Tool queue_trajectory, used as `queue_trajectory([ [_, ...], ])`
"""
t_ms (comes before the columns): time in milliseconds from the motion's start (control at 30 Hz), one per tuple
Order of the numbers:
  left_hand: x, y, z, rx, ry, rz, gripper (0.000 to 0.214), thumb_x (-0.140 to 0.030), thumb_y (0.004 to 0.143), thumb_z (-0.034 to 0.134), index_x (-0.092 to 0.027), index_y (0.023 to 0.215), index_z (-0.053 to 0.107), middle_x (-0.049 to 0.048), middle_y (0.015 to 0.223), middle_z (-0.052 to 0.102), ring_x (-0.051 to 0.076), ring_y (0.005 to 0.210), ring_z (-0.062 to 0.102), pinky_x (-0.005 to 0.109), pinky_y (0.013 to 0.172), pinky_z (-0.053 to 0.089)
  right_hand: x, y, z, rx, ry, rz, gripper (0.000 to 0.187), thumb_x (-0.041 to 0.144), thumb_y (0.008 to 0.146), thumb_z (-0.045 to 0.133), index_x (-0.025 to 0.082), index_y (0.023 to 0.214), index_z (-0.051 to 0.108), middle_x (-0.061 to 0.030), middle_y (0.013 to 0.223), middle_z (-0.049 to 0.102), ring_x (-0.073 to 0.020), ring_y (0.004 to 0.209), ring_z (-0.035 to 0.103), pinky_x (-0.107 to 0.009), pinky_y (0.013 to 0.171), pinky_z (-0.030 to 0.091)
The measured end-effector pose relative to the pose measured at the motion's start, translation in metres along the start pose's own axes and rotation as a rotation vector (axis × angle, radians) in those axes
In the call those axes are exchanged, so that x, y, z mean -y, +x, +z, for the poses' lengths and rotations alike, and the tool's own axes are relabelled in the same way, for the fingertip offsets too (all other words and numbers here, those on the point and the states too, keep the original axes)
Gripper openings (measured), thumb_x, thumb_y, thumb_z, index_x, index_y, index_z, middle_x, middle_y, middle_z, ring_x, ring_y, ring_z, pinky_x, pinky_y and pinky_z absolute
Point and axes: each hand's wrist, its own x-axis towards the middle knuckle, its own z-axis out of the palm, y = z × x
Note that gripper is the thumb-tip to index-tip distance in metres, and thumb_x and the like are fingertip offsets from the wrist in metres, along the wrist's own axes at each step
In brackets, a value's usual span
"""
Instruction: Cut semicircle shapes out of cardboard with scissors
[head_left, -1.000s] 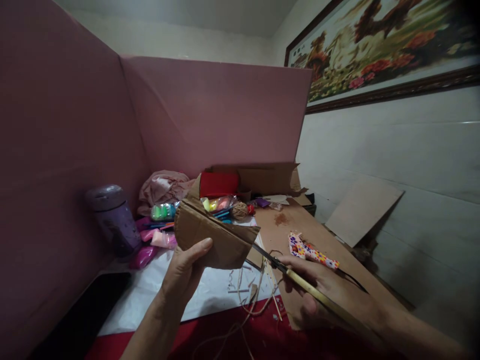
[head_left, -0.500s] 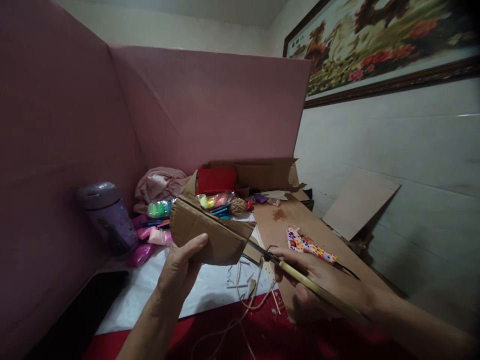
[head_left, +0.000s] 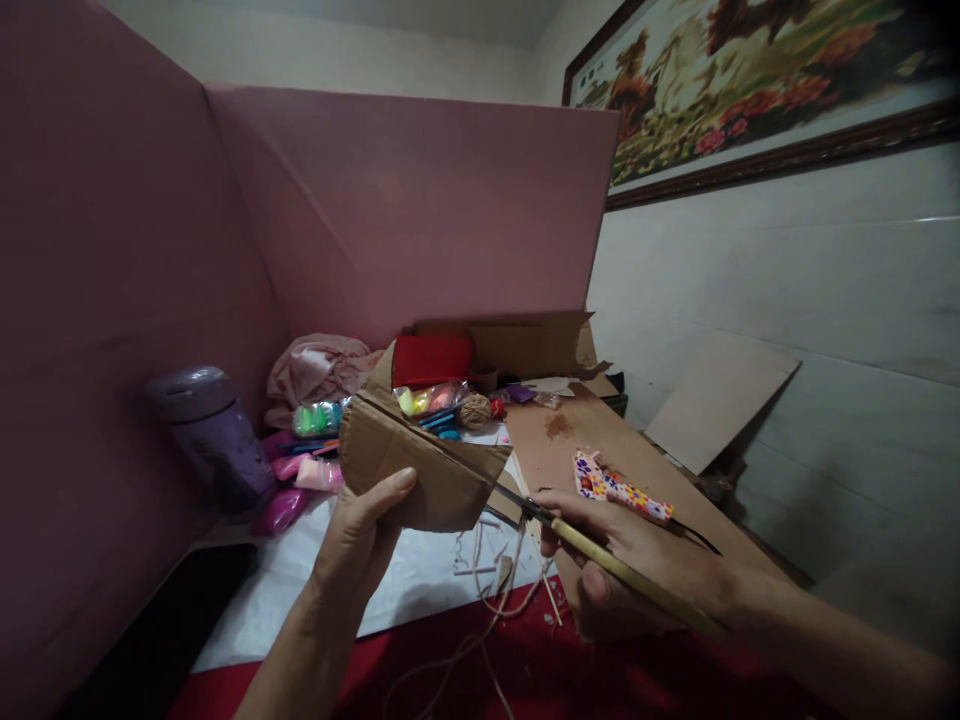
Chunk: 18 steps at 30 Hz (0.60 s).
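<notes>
1. With our left hand [head_left: 365, 528], we hold a brown cardboard piece [head_left: 439, 490] up over the white sheet [head_left: 262, 590]; our fingers pinch it tight.
2. Our right hand [head_left: 641, 545] has its fingers wrapped around the scissors [head_left: 596, 553], and the dark blade meets the cardboard's right edge.
3. Below, we see loopy string [head_left: 510, 613].
4. A purple bottle [head_left: 217, 445] stands at our left.

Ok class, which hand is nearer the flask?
The left hand. It's right of the flask, gripping cardboard; the right hand is farther right, past the cardboard.
</notes>
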Motion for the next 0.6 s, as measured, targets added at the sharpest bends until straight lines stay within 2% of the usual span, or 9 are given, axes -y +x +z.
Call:
queue_trajectory([
  [133,0.000,0.001,-0.001,-0.009,-0.002,0.009,0.050,-0.011,0.062,0.073,-0.020,0.110,0.062,0.0030,0.091,0.071,0.019,0.085,0.066,0.025,0.074,0.054,0.014,-0.001,0.000,-0.038,-0.032,0.003,0.054,0.032,0.069,0.070,0.024,0.119,0.052,-0.0010,0.077,0.063,-0.0113,0.059,0.056,-0.019,0.049,0.043],
  [300,-0.001,0.001,0.000,-0.025,-0.009,-0.005,0.056,-0.012,0.058,0.076,-0.019,0.112,0.061,0.0033,0.088,0.072,0.020,0.084,0.066,0.025,0.072,0.054,0.015,0.000,0.006,-0.021,0.004,0.044,0.051,0.034,0.077,0.060,0.023,0.125,0.049,-0.0001,0.072,0.062,-0.0084,0.045,0.052,-0.019,0.040,0.040],
  [500,0.000,0.000,0.001,-0.032,-0.025,-0.024,0.062,-0.011,0.059,0.075,-0.024,0.117,0.057,0.0019,0.093,0.071,0.018,0.082,0.066,0.025,0.070,0.055,0.010,0.001,0.011,-0.032,0.046,0.043,0.042,0.028,0.078,0.056,0.021,0.120,0.053,0.0009,0.065,0.061,-0.0086,0.045,0.053,-0.017,0.038,0.038],
  [600,0.001,0.001,0.000,-0.024,-0.035,-0.013,0.064,-0.010,0.060,0.075,-0.026,0.119,0.055,0.0008,0.096,0.071,0.018,0.083,0.066,0.025,0.071,0.055,0.014,0.001,0.014,-0.062,0.030,0.009,0.031,0.022,0.078,0.054,0.020,0.108,0.059,0.0020,0.062,0.058,-0.0077,0.046,0.053,-0.016,0.038,0.038],
])
